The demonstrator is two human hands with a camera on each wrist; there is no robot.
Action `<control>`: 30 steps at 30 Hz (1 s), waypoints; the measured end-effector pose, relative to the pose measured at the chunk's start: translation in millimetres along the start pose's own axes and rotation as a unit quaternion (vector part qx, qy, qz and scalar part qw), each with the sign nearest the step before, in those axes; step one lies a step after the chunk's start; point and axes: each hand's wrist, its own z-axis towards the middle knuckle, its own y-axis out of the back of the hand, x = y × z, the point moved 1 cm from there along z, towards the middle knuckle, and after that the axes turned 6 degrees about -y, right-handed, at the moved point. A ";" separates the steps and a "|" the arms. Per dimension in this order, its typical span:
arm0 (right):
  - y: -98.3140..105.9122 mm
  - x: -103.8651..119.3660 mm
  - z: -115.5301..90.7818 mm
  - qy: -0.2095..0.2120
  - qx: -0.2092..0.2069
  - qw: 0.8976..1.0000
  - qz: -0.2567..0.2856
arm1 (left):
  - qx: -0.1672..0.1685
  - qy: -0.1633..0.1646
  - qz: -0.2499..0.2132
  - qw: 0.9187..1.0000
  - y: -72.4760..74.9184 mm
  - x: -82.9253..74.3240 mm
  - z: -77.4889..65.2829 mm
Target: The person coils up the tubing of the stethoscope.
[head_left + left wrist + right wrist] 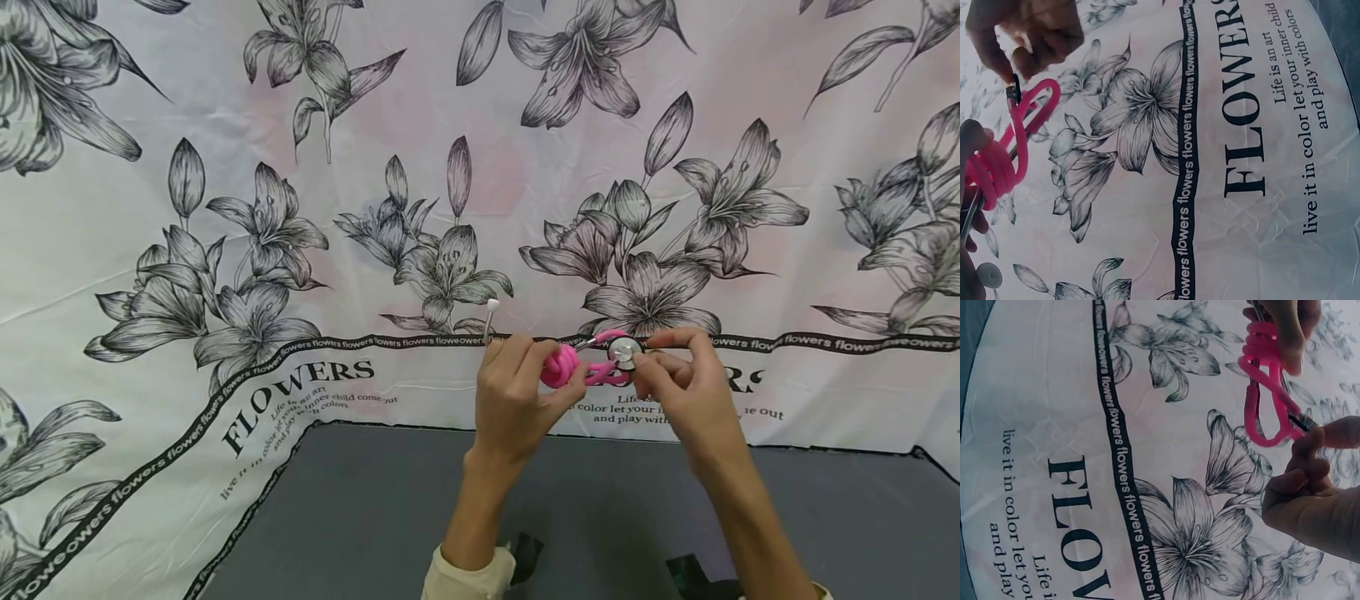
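Note:
A pink stethoscope (561,367) is bundled up, its tubing (999,167) wound in several turns around the metal ear tubes. My left hand (512,397) grips this coiled bundle, and a white eartip (492,306) pokes out above its knuckles. In the left wrist view an eartip (989,275) also shows below the fingers. My right hand (686,385) pinches the round metal chest piece (623,353) by its edge between thumb and fingers. Between both hands a loop of pink tubing (1266,439) runs from the coil to the chest piece. The left palm hides part of the coil.
A white tablecloth (420,383) printed with black line-drawn lilies and "FLOWERS" lettering lies under the hands. Its black-edged border meets a dark grey surface (375,508) at the near side. Black straps (527,554) show near the wrists, beside a cream sleeve (468,575).

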 end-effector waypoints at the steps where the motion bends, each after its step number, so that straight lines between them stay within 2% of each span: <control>1: 2.9 -2.3 1.4 -0.003 0.008 0.999 0.033 | -0.004 -0.003 -0.002 1.000 -0.3 0.1 -0.1; 6: 12.1 -8.3 4.6 0.018 0.097 0.985 0.141 | -0.008 -0.015 -0.007 1.000 0.2 -0.9 0.6; 9: 11.2 -6.3 4.0 0.036 0.122 0.979 0.159 | -0.004 -0.014 -0.004 1.000 1.0 -1.3 1.1; 17: 7.9 1.3 3.1 0.065 0.075 0.980 0.172 | -0.016 -0.007 -0.015 1.000 1.2 -0.9 4.2; 25: 11.7 -1.4 0.0 0.039 0.077 0.979 0.185 | -0.025 -0.033 -0.020 0.999 1.0 -3.9 5.0; 28: 11.1 -0.9 -1.0 0.037 0.057 0.984 0.165 | -0.030 -0.044 -0.021 0.998 1.3 -5.6 6.4; 30: 8.5 -0.4 -1.4 0.034 0.028 0.989 0.141 | -0.031 -0.056 -0.021 0.998 1.4 -7.2 7.3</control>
